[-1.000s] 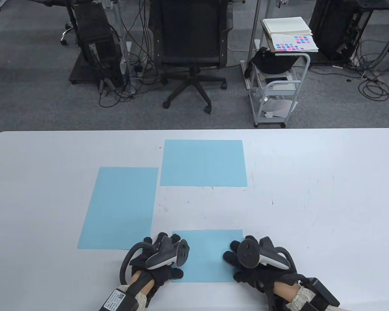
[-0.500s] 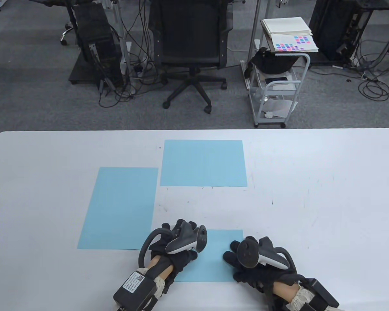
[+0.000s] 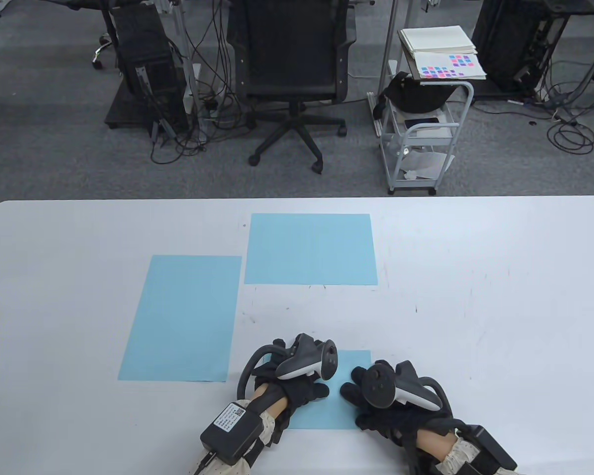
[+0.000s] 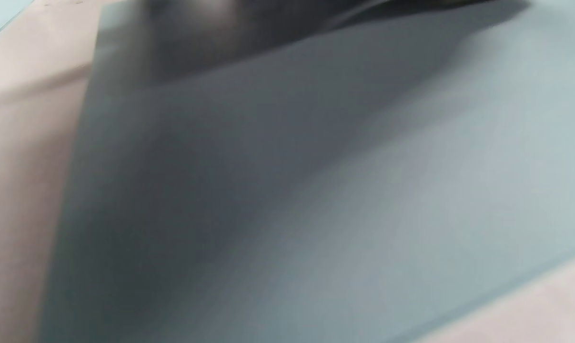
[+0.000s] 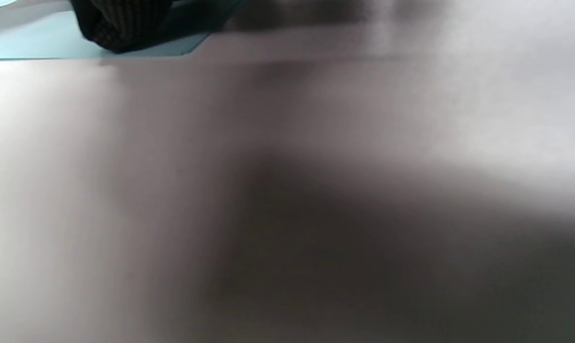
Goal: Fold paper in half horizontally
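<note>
Trackers hide both hands' fingers on the folded paper (image 3: pixel 340 410), so neither grip can be told.

The table view looks down over the table (image 3: pixel 475 297); both wrist views skim it closely, sharing the blue paper (image 3: pixel 341 410).

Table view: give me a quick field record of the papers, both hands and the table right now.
near paper: small blue sheet at the table's near edge, lying flat, partly covered by both hands
left hand: resting on the near paper's left part
right hand: resting on its right edge, fingers on the sheet
left sheet: tall blue sheet, flat, untouched
far sheet: wide blue sheet, flat, untouched
table: white
</note>
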The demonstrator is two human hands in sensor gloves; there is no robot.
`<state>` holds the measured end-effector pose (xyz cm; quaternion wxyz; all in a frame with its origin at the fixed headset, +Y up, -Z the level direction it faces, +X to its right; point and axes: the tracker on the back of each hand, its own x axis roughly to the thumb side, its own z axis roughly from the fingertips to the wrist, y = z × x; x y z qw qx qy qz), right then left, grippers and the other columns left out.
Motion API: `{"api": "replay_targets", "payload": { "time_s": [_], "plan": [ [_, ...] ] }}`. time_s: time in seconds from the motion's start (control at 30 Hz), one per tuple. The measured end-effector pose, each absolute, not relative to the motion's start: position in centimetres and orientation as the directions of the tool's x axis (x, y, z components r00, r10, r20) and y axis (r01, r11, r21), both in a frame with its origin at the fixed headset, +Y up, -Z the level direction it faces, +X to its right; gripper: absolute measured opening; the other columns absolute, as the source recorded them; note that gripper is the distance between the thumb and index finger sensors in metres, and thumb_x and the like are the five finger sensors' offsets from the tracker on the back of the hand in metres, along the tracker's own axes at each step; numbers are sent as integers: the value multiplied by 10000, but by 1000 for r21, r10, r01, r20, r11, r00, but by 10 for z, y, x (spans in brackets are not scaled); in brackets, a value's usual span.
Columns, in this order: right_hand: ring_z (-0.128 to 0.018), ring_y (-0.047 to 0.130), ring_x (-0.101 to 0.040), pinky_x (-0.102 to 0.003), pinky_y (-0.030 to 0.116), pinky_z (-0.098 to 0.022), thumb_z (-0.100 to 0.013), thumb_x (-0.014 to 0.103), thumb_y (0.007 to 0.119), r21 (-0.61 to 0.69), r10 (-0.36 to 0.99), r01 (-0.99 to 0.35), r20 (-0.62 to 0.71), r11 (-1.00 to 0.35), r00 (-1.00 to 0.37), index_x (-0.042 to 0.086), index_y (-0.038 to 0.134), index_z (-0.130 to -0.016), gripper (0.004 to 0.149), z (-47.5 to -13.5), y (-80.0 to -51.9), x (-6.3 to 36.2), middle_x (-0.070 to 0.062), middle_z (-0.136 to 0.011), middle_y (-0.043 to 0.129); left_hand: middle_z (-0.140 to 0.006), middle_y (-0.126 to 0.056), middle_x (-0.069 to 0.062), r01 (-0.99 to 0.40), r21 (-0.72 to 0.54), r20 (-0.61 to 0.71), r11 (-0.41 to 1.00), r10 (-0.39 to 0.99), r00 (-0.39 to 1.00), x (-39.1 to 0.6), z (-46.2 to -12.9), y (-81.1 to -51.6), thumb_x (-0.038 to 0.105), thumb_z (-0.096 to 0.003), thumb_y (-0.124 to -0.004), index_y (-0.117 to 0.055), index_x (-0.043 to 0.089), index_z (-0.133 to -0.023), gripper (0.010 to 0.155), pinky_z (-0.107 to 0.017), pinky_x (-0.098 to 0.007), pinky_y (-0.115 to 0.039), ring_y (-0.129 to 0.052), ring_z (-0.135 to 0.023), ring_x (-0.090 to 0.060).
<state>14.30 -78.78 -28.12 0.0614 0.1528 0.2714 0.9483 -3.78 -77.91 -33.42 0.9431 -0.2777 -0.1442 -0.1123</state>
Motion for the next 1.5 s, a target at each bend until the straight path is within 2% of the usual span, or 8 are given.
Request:
{"api": "replay_targets", "payload": {
  "time_s": [0.77, 1.5],
  "plan": [
    [-1060, -17, -299, -652, 17, -704, -467, 475, 661, 538, 199, -34, 251, -842, -947, 524, 295, -1012, 658, -282, -788, 144, 213, -1150, 97, -1128, -207, 382, 339, -441, 298, 831, -220, 929, -86, -329, -778, 659, -337, -589, -269, 654, -954, 696, -898, -483, -342, -229, -1161, -59],
    [-1059, -19, -298, -652, 17, -704, -468, 475, 660, 541, 207, -41, 249, -840, -946, 524, 294, -1012, 658, -281, -788, 145, 215, -1149, 92, -1130, -203, 377, 252, -481, 175, 840, -190, 966, -133, -326, -779, 669, -331, -591, -264, 671, -944, 695, -894, -481, -357, -249, -1162, -70]
  ]
}}
